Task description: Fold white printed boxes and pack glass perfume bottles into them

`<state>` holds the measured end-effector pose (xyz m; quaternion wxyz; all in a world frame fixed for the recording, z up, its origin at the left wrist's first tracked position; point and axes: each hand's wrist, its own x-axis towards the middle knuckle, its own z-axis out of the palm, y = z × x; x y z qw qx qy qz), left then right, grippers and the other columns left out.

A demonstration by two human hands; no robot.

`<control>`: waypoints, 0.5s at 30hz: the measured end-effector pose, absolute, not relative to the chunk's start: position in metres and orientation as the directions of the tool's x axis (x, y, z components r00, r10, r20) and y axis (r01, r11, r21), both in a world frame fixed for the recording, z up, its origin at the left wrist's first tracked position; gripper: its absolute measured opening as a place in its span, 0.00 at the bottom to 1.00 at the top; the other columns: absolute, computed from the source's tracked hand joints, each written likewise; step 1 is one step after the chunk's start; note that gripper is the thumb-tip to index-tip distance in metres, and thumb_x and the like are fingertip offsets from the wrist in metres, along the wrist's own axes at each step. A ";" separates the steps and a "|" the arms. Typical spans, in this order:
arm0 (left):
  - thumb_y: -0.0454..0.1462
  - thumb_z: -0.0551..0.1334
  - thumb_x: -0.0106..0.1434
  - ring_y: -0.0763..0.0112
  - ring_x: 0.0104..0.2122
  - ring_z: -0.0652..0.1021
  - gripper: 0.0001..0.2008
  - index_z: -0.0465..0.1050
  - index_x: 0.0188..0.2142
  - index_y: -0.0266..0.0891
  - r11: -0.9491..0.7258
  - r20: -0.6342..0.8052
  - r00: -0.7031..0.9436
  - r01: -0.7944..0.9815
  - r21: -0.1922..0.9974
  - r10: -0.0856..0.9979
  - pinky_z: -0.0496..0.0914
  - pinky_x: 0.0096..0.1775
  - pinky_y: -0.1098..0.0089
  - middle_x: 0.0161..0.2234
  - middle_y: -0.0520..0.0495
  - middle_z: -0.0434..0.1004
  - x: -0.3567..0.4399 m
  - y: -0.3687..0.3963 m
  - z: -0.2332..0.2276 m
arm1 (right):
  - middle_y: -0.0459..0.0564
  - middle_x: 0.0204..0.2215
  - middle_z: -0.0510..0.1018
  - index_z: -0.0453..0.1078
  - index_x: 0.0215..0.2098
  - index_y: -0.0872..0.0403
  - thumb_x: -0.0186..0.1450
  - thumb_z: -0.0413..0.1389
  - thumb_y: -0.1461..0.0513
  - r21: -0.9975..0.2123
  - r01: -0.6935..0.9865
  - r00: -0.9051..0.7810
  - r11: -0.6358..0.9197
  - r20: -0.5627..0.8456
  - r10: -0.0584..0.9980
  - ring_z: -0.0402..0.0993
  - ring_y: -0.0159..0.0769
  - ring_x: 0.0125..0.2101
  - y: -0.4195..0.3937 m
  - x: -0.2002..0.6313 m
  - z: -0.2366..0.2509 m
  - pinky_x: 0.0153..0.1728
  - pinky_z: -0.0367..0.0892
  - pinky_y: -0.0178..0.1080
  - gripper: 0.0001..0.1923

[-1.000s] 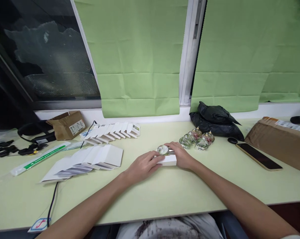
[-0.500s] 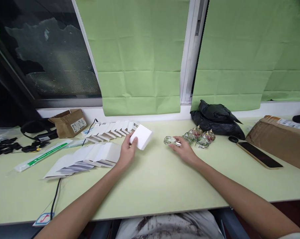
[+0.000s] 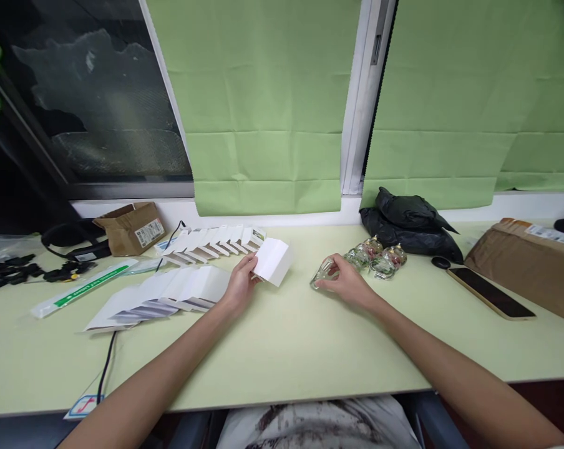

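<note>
My left hand (image 3: 239, 285) grips one end of a small white cardboard box (image 3: 273, 260), held tilted above the table with its far end pointing right. In my right hand (image 3: 350, 284), thumb and fingers are closed around a small clear glass bottle (image 3: 320, 274), which leans with its lower end near the table top; the fingers cover part of it. Just behind that hand stands a cluster of several similar glass pieces (image 3: 384, 265), some greenish and some reddish with gold tops. Left of my left hand lie a front row of white boxes (image 3: 170, 293) and a back row of white boxes (image 3: 211, 240).
At the back left sit an open brown carton (image 3: 135, 231) and dark cables (image 3: 10, 272). A green-and-white plastic packet (image 3: 85, 290) lies nearby. To the right are a black plastic bag (image 3: 408, 221), a mouse (image 3: 440, 262), a phone (image 3: 490, 294) and a larger brown carton (image 3: 525, 268).
The white box has turned in my left hand and shifted slightly right. The glass bottle has swung from lying level to a steeper slant, its end now lower.
</note>
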<state>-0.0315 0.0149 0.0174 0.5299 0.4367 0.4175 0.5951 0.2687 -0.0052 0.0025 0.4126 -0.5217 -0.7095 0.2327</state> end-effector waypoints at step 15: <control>0.48 0.66 0.65 0.63 0.43 0.78 0.21 0.78 0.53 0.41 -0.024 0.074 0.154 -0.304 0.952 0.985 0.70 0.35 0.71 0.52 0.42 0.79 -0.027 0.007 0.019 | 0.53 0.51 0.72 0.65 0.57 0.48 0.67 0.60 0.53 -0.525 0.700 -0.265 0.485 0.439 0.858 0.66 0.47 0.53 -0.020 0.256 0.005 0.51 0.67 0.46 0.22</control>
